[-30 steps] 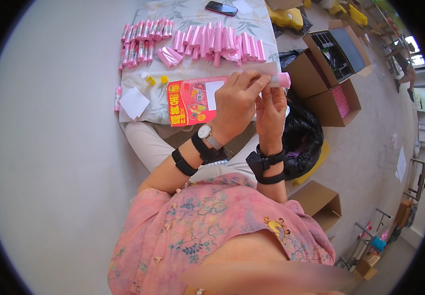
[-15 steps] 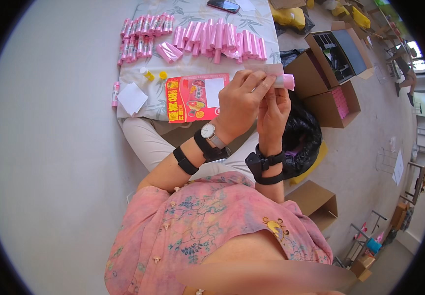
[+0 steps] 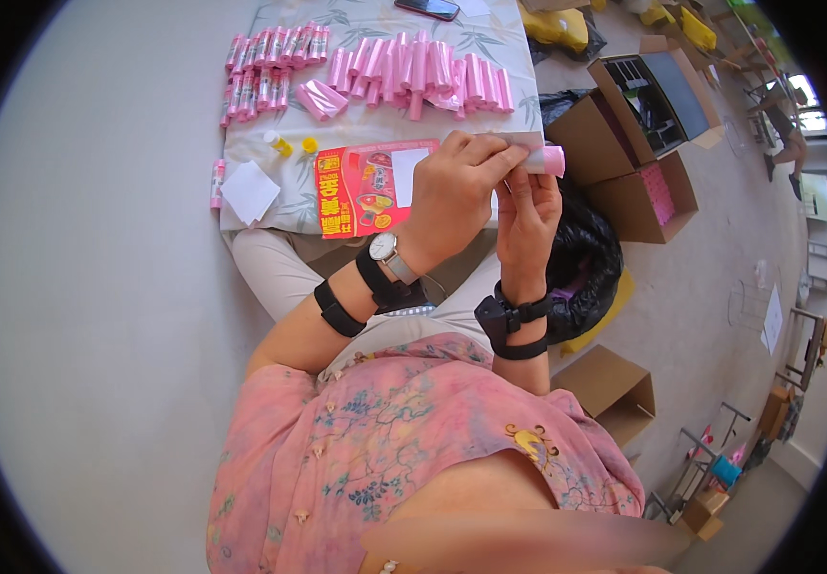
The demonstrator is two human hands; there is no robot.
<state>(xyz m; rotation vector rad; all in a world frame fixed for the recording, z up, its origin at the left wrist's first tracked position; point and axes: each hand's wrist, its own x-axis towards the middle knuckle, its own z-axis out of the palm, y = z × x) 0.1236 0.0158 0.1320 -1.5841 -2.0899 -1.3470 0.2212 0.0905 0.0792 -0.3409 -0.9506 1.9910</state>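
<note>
A pink plastic roll (image 3: 553, 161) is held between my hands above the table's right edge, its right end sticking out. A piece of pale paper (image 3: 525, 139) lies against it; how far it goes round is hidden by fingers. My left hand (image 3: 454, 196), below a wristwatch, presses on the paper and roll from above, fingers closed. My right hand (image 3: 529, 215) supports the roll from below with thumb and fingers closed on it. Left of my hands lie a red printed sheet (image 3: 345, 196), a stack of white paper pieces (image 3: 251, 193), a yellow-and-white glue stick (image 3: 278, 143) and a yellow cap (image 3: 309, 144).
Labelled pink rolls (image 3: 265, 88) stand in rows at the far left; several plain ones (image 3: 394, 72) lie beside them. A phone (image 3: 428, 10) rests at the far edge. Right of the table are open cardboard boxes (image 3: 614, 206) and a black plastic bag (image 3: 597, 311).
The paper stands up less above the roll, and my left fingers have shifted along it. Both hands keep hold of the roll. The whole view has shifted slightly.
</note>
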